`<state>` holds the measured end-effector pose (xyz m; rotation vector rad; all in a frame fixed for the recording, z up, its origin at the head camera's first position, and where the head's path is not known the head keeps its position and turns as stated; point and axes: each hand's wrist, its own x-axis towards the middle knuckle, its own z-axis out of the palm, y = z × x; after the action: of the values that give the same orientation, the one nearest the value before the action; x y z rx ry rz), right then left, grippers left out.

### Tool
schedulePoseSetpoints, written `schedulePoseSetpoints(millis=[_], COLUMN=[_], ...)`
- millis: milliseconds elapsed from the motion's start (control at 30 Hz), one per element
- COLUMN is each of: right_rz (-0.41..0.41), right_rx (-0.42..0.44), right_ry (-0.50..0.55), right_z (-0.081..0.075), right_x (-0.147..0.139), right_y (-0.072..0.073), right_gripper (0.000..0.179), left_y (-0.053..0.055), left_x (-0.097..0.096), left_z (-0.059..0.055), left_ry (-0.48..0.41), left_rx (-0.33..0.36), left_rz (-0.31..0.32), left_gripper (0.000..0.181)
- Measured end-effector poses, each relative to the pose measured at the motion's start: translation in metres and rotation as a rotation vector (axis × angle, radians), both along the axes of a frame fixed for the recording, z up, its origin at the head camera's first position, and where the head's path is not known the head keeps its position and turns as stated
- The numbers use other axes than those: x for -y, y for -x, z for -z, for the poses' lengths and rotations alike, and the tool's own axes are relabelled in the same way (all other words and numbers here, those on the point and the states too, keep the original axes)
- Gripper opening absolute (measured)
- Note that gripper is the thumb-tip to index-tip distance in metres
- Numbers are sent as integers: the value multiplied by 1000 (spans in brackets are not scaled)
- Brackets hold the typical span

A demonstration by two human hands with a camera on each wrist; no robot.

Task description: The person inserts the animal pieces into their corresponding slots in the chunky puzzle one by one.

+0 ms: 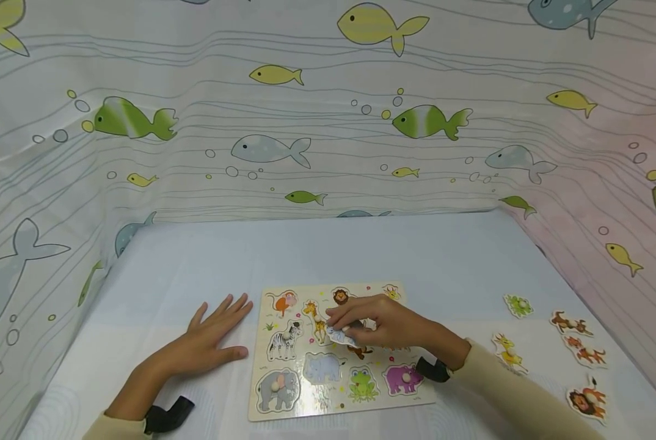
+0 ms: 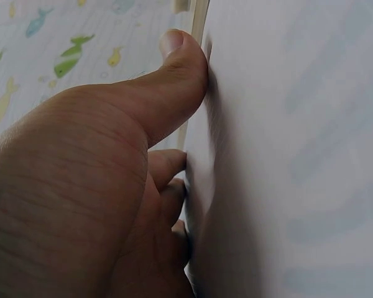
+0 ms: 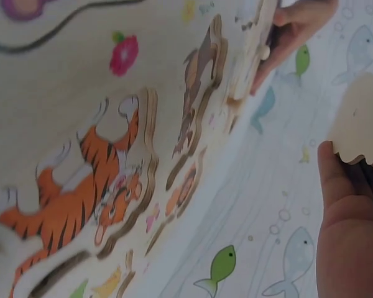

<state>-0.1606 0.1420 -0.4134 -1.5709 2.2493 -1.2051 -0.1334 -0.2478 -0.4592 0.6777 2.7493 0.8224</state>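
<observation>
A wooden animal puzzle board (image 1: 317, 410) lies on the table. Above its middle, my right hand (image 1: 391, 321) pinches a pale blue-grey animal puzzle piece (image 1: 339, 334) between thumb and fingers. In the right wrist view the piece's bare wooden underside (image 3: 359, 121) faces the camera, raised off the board. The pale blue rhino recess (image 1: 322, 368) is just nearer to me than the piece. My left hand (image 1: 209, 342) rests palm down on the table left of the board, fingers spread, holding nothing. Its thumb (image 2: 180, 68) points toward the board's edge.
Knobbed elephant (image 1: 277, 391), zebra (image 1: 285, 342) and hippo (image 1: 404, 380) pieces sit in the board. Loose on the table at right are a frog piece (image 1: 518, 305), an antelope piece (image 1: 508, 353), a lion piece (image 1: 587, 400), a tiger piece (image 1: 585, 352) and a brown animal piece (image 1: 572, 324).
</observation>
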Motion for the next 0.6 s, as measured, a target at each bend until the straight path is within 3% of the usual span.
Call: schedulePoseSetpoints(millis=[433, 600], right_rz=[-49, -27], right_rx=[-10, 4], right_ry=[-21, -38], right_z=[10, 12], right_x=[18, 20], right_y=[-1, -1], right_gripper=[24, 24], left_y=[1, 2], left_x=[1, 1], left_z=[1, 1], left_ry=[-3, 8], left_rx=[-6, -1], left_rz=[10, 2], left_gripper=[88, 89])
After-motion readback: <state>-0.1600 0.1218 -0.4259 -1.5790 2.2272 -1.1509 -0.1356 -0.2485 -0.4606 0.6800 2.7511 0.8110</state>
